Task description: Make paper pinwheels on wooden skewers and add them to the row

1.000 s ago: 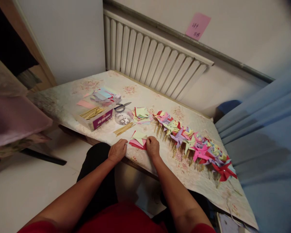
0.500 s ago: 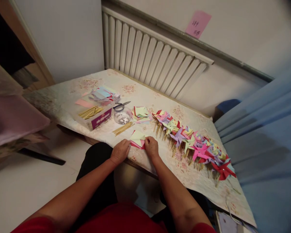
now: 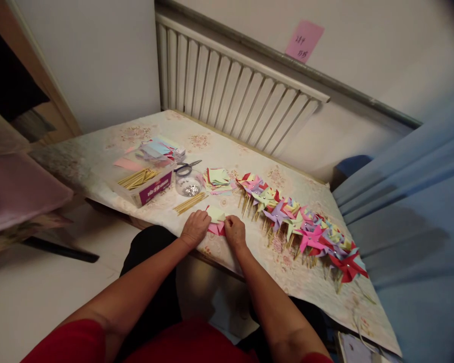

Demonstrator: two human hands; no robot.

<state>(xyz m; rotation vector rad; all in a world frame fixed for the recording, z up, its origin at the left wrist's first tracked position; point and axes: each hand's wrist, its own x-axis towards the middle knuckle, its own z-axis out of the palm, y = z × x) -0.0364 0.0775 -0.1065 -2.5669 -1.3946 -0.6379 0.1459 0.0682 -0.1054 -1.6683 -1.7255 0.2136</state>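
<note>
Near the table's front edge lie a few cut paper squares (image 3: 216, 217), pale yellow-green on top with pink and red below. My left hand (image 3: 195, 228) is closed on their left side, its fingers over the paper. On the right side my right hand (image 3: 235, 231) pinches the paper's edge between thumb and fingers. Just beyond the hands rests a row of thin wooden sticks (image 3: 190, 203). A clear round dish (image 3: 189, 182) of small shiny pins stands behind the sticks. To its right sits a stack of coloured paper (image 3: 218, 180).
Many finished paper pinwheels (image 3: 302, 222) on sticks line the table's right side. At the left are a plastic box (image 3: 146, 187) of sticks, scissors (image 3: 187, 167) and more cut paper (image 3: 159, 149). A radiator (image 3: 227, 80) and a blue curtain (image 3: 404, 217) border the table (image 3: 166, 128).
My left hand has moved right and up, onto the paper, covering its left part. My right hand stays at the right edge. The camera view has shifted slightly.
</note>
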